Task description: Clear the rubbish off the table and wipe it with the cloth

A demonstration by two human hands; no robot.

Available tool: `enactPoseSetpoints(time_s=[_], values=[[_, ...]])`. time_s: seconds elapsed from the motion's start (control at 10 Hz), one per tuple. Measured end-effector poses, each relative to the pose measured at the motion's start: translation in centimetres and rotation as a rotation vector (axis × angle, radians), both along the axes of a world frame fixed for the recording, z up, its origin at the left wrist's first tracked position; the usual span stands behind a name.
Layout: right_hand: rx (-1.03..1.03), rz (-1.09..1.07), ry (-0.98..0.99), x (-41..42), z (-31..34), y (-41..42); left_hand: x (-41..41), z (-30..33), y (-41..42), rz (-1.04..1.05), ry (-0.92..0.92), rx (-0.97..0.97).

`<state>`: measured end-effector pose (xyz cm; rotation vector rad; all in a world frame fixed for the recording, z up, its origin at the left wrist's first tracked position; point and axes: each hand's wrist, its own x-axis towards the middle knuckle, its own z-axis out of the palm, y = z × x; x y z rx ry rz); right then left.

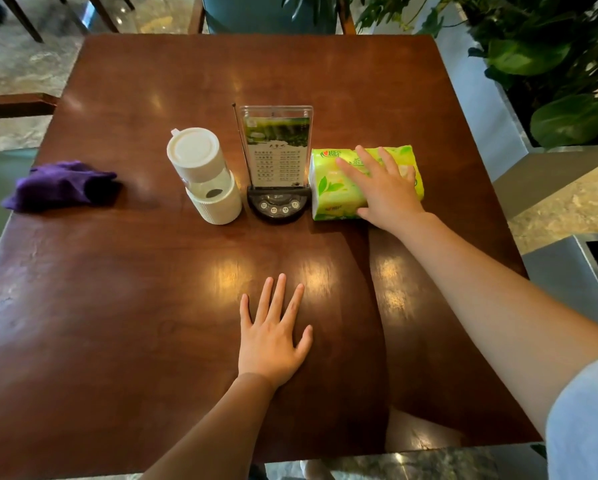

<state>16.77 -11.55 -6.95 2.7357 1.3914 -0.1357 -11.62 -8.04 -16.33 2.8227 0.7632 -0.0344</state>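
Observation:
A crumpled purple cloth [61,186] lies at the left edge of the dark wooden table [117,306]. In the middle stand a white lidded container [205,176] and a clear menu stand on a black call-button base [276,164]. To their right lies a green and white tissue pack [328,188]. My right hand [382,188] rests flat on top of that pack, fingers spread, not gripping it. My left hand [273,337] lies flat on the bare wood near the front, fingers apart, holding nothing.
A metal planter [519,157] with large green leaves runs along the table's right side. A metal bin [581,271] stands at the near right. A blue chair [266,12] sits behind the far edge, and a wooden chair arm [16,103] shows at left.

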Motion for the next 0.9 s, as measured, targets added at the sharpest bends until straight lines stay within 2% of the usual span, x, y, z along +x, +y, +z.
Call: enactPoseSetpoints(time_s=[0.5,0.7,0.8,0.9], values=[[-0.015,-0.057,0.041,-1.3,1.5,-0.1,0.1,0.3,0.0,-0.025,0.06,0.012],[0.037,-0.042,-0.006,-2.9,2.9,-0.9,0.5,1.1,0.4,-0.053,0.236,-0.058],[0.028,-0.071,0.031,-4.2,4.0,-1.1,0.4,2.2,0.8,-0.084,0.317,-0.089],[-0.014,-0.086,0.104,-6.7,5.4,-1.4,2.4,5.9,2.3,-0.149,0.401,-0.199]])
